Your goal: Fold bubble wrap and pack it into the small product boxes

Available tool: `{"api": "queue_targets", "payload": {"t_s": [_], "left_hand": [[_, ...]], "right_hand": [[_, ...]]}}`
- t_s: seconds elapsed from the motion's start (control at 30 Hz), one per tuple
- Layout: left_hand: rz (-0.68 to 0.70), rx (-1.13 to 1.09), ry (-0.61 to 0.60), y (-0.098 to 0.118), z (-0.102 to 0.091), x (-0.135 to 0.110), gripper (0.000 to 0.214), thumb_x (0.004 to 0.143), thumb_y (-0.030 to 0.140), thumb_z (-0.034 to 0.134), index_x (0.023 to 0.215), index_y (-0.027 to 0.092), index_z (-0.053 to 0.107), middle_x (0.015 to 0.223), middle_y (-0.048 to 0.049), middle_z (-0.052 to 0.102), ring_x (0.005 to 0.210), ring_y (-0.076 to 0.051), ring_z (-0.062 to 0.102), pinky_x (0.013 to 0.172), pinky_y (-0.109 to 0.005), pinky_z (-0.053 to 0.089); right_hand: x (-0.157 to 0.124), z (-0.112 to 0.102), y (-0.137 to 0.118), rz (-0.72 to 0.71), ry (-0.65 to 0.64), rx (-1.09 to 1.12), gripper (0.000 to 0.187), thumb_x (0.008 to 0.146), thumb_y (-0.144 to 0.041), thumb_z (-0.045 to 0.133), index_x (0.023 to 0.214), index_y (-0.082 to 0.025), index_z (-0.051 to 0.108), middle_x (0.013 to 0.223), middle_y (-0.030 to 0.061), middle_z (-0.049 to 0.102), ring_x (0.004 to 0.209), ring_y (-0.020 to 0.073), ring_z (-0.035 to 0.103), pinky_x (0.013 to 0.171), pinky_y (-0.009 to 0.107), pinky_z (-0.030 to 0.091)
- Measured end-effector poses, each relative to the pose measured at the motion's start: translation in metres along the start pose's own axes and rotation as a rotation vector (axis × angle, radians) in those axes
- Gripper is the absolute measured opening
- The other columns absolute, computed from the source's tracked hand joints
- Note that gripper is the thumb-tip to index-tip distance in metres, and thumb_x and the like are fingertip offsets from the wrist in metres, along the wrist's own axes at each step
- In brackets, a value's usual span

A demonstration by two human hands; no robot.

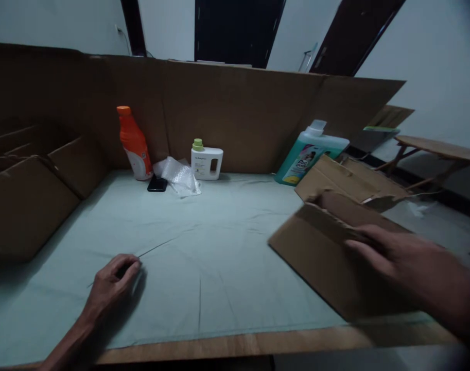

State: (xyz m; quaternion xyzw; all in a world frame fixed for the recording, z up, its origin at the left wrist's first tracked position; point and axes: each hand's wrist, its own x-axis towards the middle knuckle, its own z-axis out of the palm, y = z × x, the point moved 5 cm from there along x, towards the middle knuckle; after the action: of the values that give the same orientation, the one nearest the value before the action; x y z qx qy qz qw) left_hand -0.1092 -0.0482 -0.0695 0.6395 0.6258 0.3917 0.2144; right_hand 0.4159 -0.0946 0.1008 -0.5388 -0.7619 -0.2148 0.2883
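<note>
Low on the left, my left hand [113, 281] rests over the cloth with its fingers pinched on a thin dark rod [157, 247]. The rod sticks out past the fingertips toward the upper right, and a short end shows behind the hand. Whether it is wire or a stick I cannot tell. On the right, my right hand [404, 263], somewhat blurred, grips the upper edge of a brown cardboard box [315, 252] between thumb and fingers. The box stands near the table's front right edge, its inside mostly hidden.
Along the cardboard wall [238, 118] stand an orange bottle [133, 141], a white jug [207, 164] and a green detergent bottle [308, 157]. Bubble wrap [178, 175] and a black phone [157, 184] lie between. Cardboard boxes [30, 206] sit left; cardboard flaps [335, 180] lean at right.
</note>
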Motion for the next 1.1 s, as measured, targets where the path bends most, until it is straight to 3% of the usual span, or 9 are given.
{"api": "queue_targets", "payload": {"t_s": [0.07,0.13,0.23,0.37,0.5,0.63,0.73,0.93,1.1], "left_hand": [[0.095,-0.033,-0.048,0.014,0.013,-0.002,0.028,0.086,0.047,0.059,0.082,0.022,0.07,0.091,-0.0071,0.073,0.089,-0.024,0.07,0.079,-0.037,0.059],[0.188,-0.053,-0.102,0.026,0.026,-0.002,0.024,0.087,0.043,0.061,0.094,0.022,0.07,0.101,-0.0086,0.072,0.094,-0.024,0.071,0.081,-0.038,0.06],[0.251,-0.065,-0.158,0.037,0.037,-0.002,0.042,0.086,0.039,0.063,0.124,0.022,0.061,0.118,-0.0113,0.068,0.097,-0.023,0.071,0.084,-0.04,0.06],[0.214,-0.065,-0.166,0.034,0.038,0.0,0.06,0.087,0.038,0.062,0.143,0.024,0.044,0.127,-0.0135,0.064,0.103,-0.024,0.069,0.089,-0.043,0.06],[0.186,-0.067,-0.169,0.031,0.043,0.007,0.064,0.087,0.038,0.062,0.146,0.023,0.04,0.13,-0.0145,0.062,0.107,-0.026,0.068,0.091,-0.044,0.059],[0.266,-0.063,-0.192,0.045,0.062,0.014,0.052,0.087,0.033,0.061,0.136,0.022,0.049,0.125,-0.0129,0.064,0.109,-0.026,0.066,0.092,-0.043,0.058],[0.312,-0.027,-0.125,0.052,0.071,0.005,0.037,0.086,0.027,0.059,0.122,0.021,0.057,0.11,-0.0105,0.068,0.099,-0.025,0.068,0.084,-0.039,0.06],[0.375,0.037,0.0,0.046,0.072,-0.034,0.008,0.086,0.024,0.057,0.091,0.025,0.063,0.077,-0.0045,0.067,0.068,-0.021,0.066,0.065,-0.033,0.06],[0.282,-0.059,-0.171,0.056,0.091,0.0,0.032,0.085,0.025,0.06,0.117,0.021,0.061,0.106,-0.0111,0.07,0.094,-0.025,0.068,0.082,-0.038,0.06]], "right_hand": [[0.027,0.012,-0.069,-0.173,-0.052,-0.111,0.028,0.098,-0.04,0.052,0.09,-0.022,0.072,0.074,0.0043,0.073,0.063,0.024,0.062,0.059,0.037,0.044],[0.048,0.019,-0.125,-0.298,-0.072,0.026,0.019,0.099,-0.027,0.053,0.09,-0.021,0.069,0.077,0.0027,0.075,0.067,0.0202,0.065,0.073,0.038,0.05],[0.061,0.014,-0.161,-0.347,-0.039,0.275,0.012,0.097,-0.018,0.059,0.104,-0.023,0.067,0.091,0.0011,0.077,0.08,0.0176,0.07,0.09,0.039,0.05],[0.047,0.011,-0.111,0.039,0.137,0.289,0.015,0.092,-0.024,0.067,0.106,-0.027,0.07,0.098,0.0035,0.076,0.093,0.0227,0.072,0.091,0.039,0.054],[0.014,0.074,-0.051,0.405,-0.175,0.424,0.031,0.086,-0.043,0.068,0.112,-0.026,0.071,0.102,0.0061,0.077,0.089,0.0258,0.073,0.081,0.039,0.059],[-0.019,0.153,-0.066,0.466,-0.516,0.629,0.051,0.074,-0.043,0.069,0.117,-0.017,0.068,0.108,0.0121,0.076,0.088,0.0286,0.073,0.08,0.041,0.061],[-0.041,0.185,-0.089,0.528,-0.499,0.698,0.045,0.076,-0.044,0.064,0.11,-0.016,0.069,0.109,0.0141,0.076,0.095,0.0315,0.072,0.083,0.042,0.06],[-0.092,0.199,-0.081,0.68,-0.46,0.657,0.029,0.075,-0.053,0.066,0.081,-0.026,0.075,0.081,0.0096,0.078,0.085,0.037,0.073,0.067,0.043,0.061],[-0.068,0.193,-0.069,0.717,-0.413,0.615,0.039,0.079,-0.054,0.061,0.097,-0.022,0.072,0.1,0.0112,0.079,0.093,0.0341,0.073,0.077,0.04,0.061]]}}
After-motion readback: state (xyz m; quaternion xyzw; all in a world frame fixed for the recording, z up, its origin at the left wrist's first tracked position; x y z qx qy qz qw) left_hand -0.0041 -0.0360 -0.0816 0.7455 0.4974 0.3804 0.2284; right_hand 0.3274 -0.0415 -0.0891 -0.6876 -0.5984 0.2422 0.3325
